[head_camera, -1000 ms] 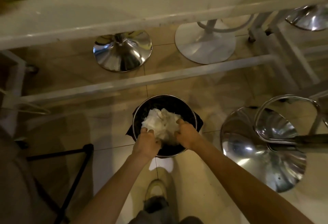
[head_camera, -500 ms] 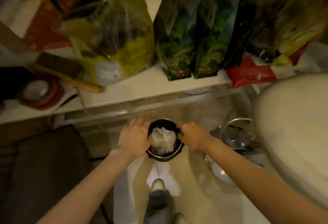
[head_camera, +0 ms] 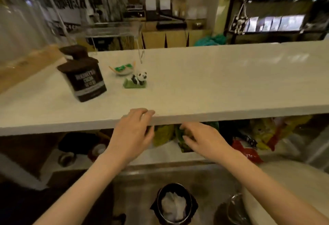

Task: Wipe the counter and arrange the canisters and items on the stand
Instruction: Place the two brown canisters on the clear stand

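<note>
Two dark canisters [head_camera: 82, 78] stand at the table's [head_camera: 213, 82] far left, a panda figurine [head_camera: 138, 80] just right of them; take them toward the clear stand [head_camera: 114, 29] behind. Your left hand [head_camera: 132, 135] rests loosely spread and empty at the table's near edge, your right hand [head_camera: 204, 139] empty, fingers half-curled. Half a second ago both flanked the bin [head_camera: 175, 205] with the discarded wipe [head_camera: 173, 207].

Both hands have let go of the bin [head_camera: 175, 205] and risen empty to the counter [head_camera: 195, 86] edge.
</note>
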`<state>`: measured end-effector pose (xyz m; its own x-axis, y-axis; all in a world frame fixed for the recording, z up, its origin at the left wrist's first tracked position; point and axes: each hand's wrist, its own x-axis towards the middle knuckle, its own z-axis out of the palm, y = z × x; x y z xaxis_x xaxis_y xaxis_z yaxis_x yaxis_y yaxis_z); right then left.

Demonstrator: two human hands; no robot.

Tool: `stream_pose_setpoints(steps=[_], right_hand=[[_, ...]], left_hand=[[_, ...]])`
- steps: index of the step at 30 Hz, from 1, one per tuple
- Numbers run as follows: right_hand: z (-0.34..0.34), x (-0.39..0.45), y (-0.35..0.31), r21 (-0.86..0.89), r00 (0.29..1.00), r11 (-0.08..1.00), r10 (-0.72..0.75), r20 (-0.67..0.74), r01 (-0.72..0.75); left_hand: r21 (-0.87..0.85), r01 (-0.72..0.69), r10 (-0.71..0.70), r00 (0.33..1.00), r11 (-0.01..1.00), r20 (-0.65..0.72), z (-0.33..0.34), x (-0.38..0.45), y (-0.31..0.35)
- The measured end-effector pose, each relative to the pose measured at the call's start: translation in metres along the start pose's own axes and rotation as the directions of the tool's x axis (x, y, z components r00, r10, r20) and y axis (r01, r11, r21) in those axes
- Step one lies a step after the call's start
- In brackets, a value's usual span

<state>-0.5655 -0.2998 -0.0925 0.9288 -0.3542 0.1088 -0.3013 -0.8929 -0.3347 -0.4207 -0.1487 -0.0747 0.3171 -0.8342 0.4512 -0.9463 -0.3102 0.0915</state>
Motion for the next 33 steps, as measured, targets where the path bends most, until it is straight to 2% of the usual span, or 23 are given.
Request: stream_pose_setpoints(steps=[3, 6, 13, 18, 21, 24, 26, 29, 33], right_hand=[[-0.040, 0.020, -0.022, -0.019, 0.994, 0.997, -0.081, -0.078, 0.080], [-0.061, 0.045, -0.041, -0.061, 0.982, 0.989, -0.141, -0.128, 0.134], [-0.066, 0.133, -0.076, -0.109, 0.988, 0.986, -0.133, -0.079, 0.124], [-0.058, 0.203, -0.102, 0.025, 0.996, 0.996, -0.086, -0.021, 0.086], [-0.044, 0.240, -0.116, 0.129, 0.996, 0.990, -0.070, 0.052, 0.062], [-0.028, 0.270, -0.127, 0.224, 0.988, 0.974, -0.068, 0.142, 0.035], [-0.020, 0.285, -0.130, 0.268, 0.975, 0.963, -0.078, 0.209, 0.020], [-0.012, 0.302, -0.131, 0.313, 0.953, 0.949, -0.117, 0.280, 0.024], [-0.006, 0.310, -0.132, 0.380, 0.940, 0.925, -0.155, 0.304, 0.029]], left_hand=[[0.086, 0.022, -0.013, 0.994, 0.996, -0.105, -0.036, 0.014, -0.013], [0.168, 0.073, -0.051, 0.991, 0.983, -0.127, -0.056, 0.024, -0.038], [0.276, 0.252, -0.210, 0.962, 0.928, -0.174, -0.071, 0.029, -0.125], [0.066, 0.473, -0.458, 0.874, 0.879, -0.161, -0.074, 0.030, -0.183], [-0.246, 0.618, -0.634, 0.773, 0.747, 0.014, -0.068, 0.033, -0.207], [-0.439, 0.687, -0.678, 0.704, 0.579, 0.209, -0.054, 0.034, -0.228], [-0.461, 0.693, -0.652, 0.706, 0.554, 0.277, -0.047, 0.035, -0.238], [-0.480, 0.662, -0.563, 0.747, 0.576, 0.354, -0.041, 0.040, -0.247], [-0.556, 0.605, -0.486, 0.794, 0.570, 0.366, -0.041, 0.046, -0.258]])
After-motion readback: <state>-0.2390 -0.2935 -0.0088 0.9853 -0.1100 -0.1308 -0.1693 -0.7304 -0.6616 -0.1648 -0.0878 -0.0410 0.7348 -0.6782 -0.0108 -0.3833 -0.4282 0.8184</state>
